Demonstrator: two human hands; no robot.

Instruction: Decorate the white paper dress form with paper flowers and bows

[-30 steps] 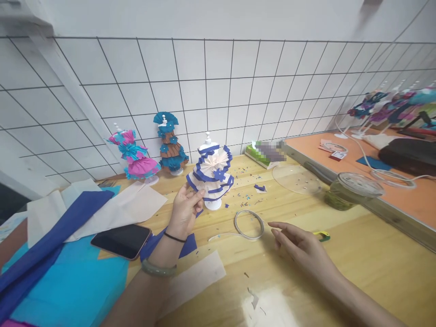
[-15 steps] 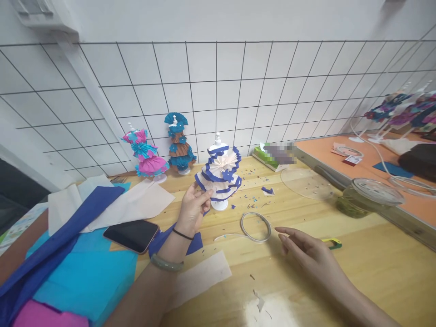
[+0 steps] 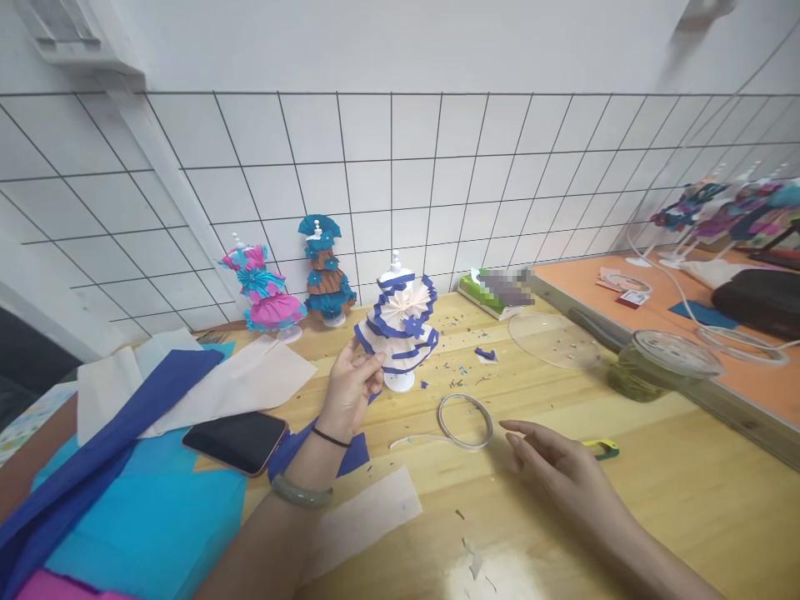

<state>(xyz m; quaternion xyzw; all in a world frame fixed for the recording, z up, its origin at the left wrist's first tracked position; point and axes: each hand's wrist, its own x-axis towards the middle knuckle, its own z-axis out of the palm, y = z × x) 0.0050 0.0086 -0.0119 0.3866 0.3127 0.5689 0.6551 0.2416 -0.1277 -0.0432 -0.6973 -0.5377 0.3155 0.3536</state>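
Note:
A small white dress form stands upright on the table, wearing a cream paper dress (image 3: 405, 321) with blue trim, a pleated fan and a blue flower. My left hand (image 3: 354, 387) pinches the lower left edge of its skirt between thumb and fingers. To the right, my right hand (image 3: 550, 458) hovers low over the wood, fingers loosely apart and holding nothing. Just left of its fingertips lies a coil of thin white tape (image 3: 466, 421) with a loose tail. Partly behind that hand is a yellow-green tool (image 3: 605, 450), its kind unclear.
Two dressed forms, one pink and turquoise (image 3: 266, 292), one teal and brown (image 3: 325, 271), stand by the wall. Crepe paper sheets (image 3: 150, 508) and a phone (image 3: 237, 442) lie left. A clear round container (image 3: 662, 367), a clear disc (image 3: 553, 340) and a green pack (image 3: 491, 296) are right.
The camera view has swung left, then slightly back and up. Both hands keep about the same pose, the left still pinching the skirt. Nothing on the table has visibly moved.

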